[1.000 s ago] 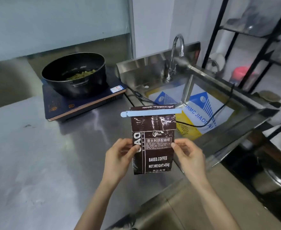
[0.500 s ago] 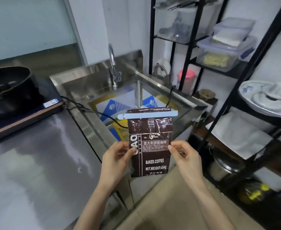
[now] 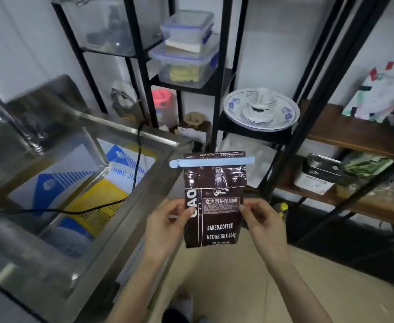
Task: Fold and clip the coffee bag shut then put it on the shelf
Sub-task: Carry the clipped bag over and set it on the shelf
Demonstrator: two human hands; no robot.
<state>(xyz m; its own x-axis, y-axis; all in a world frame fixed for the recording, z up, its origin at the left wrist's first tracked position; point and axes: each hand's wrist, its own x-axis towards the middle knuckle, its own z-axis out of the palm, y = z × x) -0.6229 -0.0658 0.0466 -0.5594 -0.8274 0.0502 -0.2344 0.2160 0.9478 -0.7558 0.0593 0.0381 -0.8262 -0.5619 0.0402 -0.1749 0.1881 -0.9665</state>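
Note:
A dark brown coffee bag (image 3: 217, 220) with white print hangs upright in the air in front of me. Its top is folded over, and a long light-blue clip (image 3: 211, 162) is clamped across the fold. My left hand (image 3: 168, 226) pinches the bag's left edge at mid height. My right hand (image 3: 264, 222) pinches its right edge at the same height. Behind the bag rises a black metal shelf rack (image 3: 221, 66) with several levels, and the bag is in front of its lower tiers, not touching them.
A steel sink (image 3: 144, 183) lies at my left with a black cable across it. On the rack are clear lidded boxes (image 3: 186, 54), a blue-patterned plate (image 3: 286, 113) with cups, a pink-lidded jar (image 3: 162, 101) and a tin (image 3: 317, 176) on wooden boards. Beige floor lies below.
My view has swung right, from the counter and cooker past the sink to the shelf rack. Both hands keep the same hold on the clipped bag, which has moved along toward the rack.

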